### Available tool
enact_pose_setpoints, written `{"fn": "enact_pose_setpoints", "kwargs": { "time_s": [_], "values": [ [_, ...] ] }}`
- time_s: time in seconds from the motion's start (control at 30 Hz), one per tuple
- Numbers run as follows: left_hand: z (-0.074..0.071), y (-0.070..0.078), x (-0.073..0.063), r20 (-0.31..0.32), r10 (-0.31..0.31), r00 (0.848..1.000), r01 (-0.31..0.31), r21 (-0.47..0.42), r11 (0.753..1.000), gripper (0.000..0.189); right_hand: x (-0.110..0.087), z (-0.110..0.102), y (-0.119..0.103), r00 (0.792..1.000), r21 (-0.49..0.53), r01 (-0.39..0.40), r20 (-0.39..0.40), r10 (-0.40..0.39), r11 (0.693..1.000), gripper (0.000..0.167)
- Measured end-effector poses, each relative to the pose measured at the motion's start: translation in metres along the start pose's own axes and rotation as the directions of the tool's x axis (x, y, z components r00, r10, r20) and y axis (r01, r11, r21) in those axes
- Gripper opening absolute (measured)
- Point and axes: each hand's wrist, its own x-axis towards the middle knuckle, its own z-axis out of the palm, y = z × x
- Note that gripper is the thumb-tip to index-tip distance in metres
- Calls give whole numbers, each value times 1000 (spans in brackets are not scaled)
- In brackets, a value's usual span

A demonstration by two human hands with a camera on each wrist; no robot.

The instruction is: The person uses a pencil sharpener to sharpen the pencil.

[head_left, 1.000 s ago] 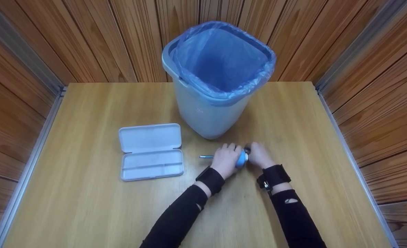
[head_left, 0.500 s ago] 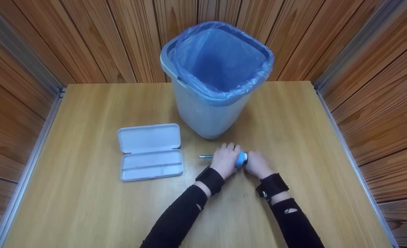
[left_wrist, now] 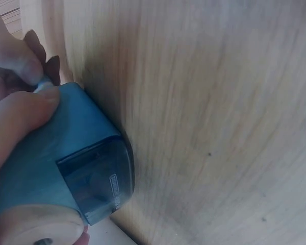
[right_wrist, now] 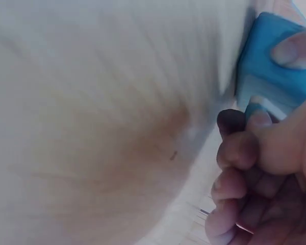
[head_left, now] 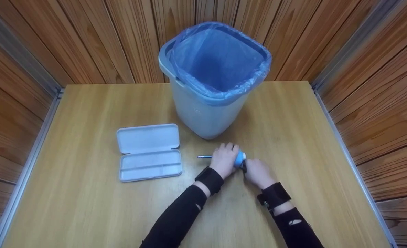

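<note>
sharpener, blue and box-shaped (head_left: 239, 159), head view: on the tan wooden table (head_left: 86, 206), right of the open oblong pale-grey pencil case (head_left: 150, 138), nearer than the blue-lined pale-grey bin (head_left: 205, 120); left hand (head_left: 223, 159) clamped over it, slim blue pencil (head_left: 204, 156) protruding leftward; right hand (head_left: 258, 173) just beside, gripping a short dark crank (head_left: 243, 167). left wrist view: thumb (left_wrist: 25, 115) against the casing, above a smoky transparent drawer (left_wrist: 98, 178). right wrist view: fingers (right_wrist: 229, 184) curled, pinched part mostly hidden.

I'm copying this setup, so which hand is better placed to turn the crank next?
Right, most likely: the right hand has its curled fingers at the crank, while the left hand grips the sharpener.
</note>
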Motion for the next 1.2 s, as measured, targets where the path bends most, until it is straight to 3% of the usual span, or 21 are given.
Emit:
{"fn": "enact_pose_setpoints", "kwargs": {
  "time_s": [0.3, 0.57, 0.83, 1.03, 1.2],
  "values": [
    [3, -1, -1, -70, 6, 998, -3, 42, 999, 62, -13, -8, -2, 1000, -8, 16, -15, -17, 1000, 19],
    [1, 0, 1, -30, -6, 1000, 6, 31, 1000, 60, -23, -16, -4, 998, 10, 48, -47, -47, 999, 13],
    [2, -1, 1, -40, 13, 999, -11, 45, 999, 57, -30, -29, -8, 989, 45, 60, -135, -54, 997, 8],
    [1, -2, 0, -37, 22, 999, -21, 33, 999, 57, -27, -37, -7, 987, 89, 54, -159, -40, 995, 8],
    [2, -3, -2, -73, 34, 997, -31, 47, 998, 59, -23, -43, -7, 978, 103, 67, -203, -44, 992, 12]
  ]
}}
